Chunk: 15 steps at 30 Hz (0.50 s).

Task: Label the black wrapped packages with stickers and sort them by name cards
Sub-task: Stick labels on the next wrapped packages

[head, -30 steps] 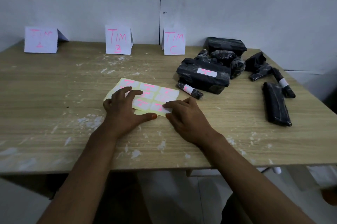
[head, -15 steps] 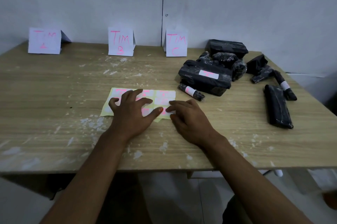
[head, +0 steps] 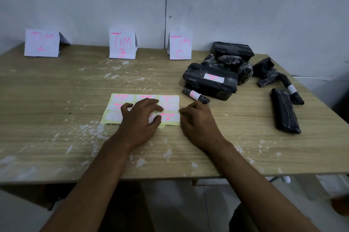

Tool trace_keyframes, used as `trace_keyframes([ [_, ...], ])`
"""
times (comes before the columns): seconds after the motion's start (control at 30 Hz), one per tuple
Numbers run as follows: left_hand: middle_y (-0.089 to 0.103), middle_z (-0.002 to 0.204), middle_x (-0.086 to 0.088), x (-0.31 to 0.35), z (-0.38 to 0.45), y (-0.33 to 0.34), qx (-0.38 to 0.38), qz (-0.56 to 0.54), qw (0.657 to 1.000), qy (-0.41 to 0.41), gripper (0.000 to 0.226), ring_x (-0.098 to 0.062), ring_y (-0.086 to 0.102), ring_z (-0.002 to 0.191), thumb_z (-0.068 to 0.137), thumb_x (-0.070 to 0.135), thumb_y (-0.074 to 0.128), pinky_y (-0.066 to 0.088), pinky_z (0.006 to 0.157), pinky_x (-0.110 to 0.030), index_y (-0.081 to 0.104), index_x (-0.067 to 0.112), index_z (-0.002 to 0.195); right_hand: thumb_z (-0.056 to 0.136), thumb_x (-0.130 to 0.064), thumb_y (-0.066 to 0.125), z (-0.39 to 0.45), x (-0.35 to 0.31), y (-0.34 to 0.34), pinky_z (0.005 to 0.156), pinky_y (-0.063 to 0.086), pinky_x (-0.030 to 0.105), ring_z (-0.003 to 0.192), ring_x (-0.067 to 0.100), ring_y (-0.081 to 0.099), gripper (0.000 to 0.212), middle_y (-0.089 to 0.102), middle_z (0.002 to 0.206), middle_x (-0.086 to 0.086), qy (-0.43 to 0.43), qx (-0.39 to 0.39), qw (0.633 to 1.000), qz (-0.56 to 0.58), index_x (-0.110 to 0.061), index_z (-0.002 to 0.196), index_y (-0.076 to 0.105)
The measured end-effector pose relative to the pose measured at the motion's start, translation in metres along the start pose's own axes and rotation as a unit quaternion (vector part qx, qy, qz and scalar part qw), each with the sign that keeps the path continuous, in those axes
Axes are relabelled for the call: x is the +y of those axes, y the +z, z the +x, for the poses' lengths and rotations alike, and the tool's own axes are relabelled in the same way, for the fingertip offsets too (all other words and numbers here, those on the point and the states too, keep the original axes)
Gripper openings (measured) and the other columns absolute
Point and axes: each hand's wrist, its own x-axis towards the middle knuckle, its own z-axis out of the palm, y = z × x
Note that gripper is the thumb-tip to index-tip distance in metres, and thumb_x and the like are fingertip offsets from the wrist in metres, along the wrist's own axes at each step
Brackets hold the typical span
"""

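Note:
A yellow sticker sheet (head: 117,107) with pink-lettered white labels lies flat at the table's middle. My left hand (head: 139,118) presses on it with spread fingers and covers its centre. My right hand (head: 198,124) rests beside the sheet's right edge, its bent fingertips touching the edge by the "TIM A" sticker (head: 169,116). Black wrapped packages sit at the right: a large one bearing a label (head: 209,82), a small labelled roll (head: 195,96), a long flat one (head: 285,111) and another labelled roll (head: 291,90). Name cards A (head: 42,42), B (head: 122,43) and C (head: 179,45) stand at the back.
More black packages (head: 233,51) are heaped behind the large one, close to card C. The wooden table (head: 56,90) is flecked with white paint. A grey wall rises directly behind the cards. The table's front edge is near my forearms.
The sticker sheet has turned from a slant to lie square with the table. My left hand slid right across it, and my right fingertips moved from the sheet's corner to its right edge.

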Motion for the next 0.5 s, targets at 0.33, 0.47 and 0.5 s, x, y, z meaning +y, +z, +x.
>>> trace_keyframes([
  [0.33,0.046,0.146,0.011,0.002,0.001,-0.001,-0.083,-0.004,0.996,-0.038,0.070,-0.008,0.031,0.142,0.075,0.054,0.045,0.014,0.109,-0.034,0.044,0.028,0.141,0.087,-0.015,0.062,0.005,-0.005,-0.003,0.090,0.040,0.029,0.100,0.023,0.052,0.022,0.056,0.102,0.005,-0.014,0.002,1.000,0.018,-0.012,0.107,0.070],
  [0.47,0.046,0.145,0.015,0.006,0.002,-0.005,-0.104,-0.052,0.991,-0.062,0.080,-0.008,0.040,0.134,0.073,0.049,0.045,0.012,0.109,-0.031,0.028,0.028,0.149,0.087,-0.023,0.067,0.020,-0.015,0.000,0.088,0.039,0.030,0.100,0.019,0.047,0.023,0.055,0.103,0.001,-0.061,-0.039,0.997,-0.003,-0.023,0.110,0.071],
  [0.5,0.046,0.144,0.016,0.007,0.002,-0.006,-0.107,-0.062,0.990,-0.065,0.079,-0.009,0.042,0.133,0.074,0.046,0.042,0.011,0.109,-0.030,0.027,0.028,0.149,0.088,-0.023,0.066,0.024,-0.018,0.002,0.088,0.038,0.030,0.100,0.020,0.046,0.024,0.055,0.105,0.001,-0.076,-0.054,0.996,-0.004,-0.026,0.111,0.071],
])
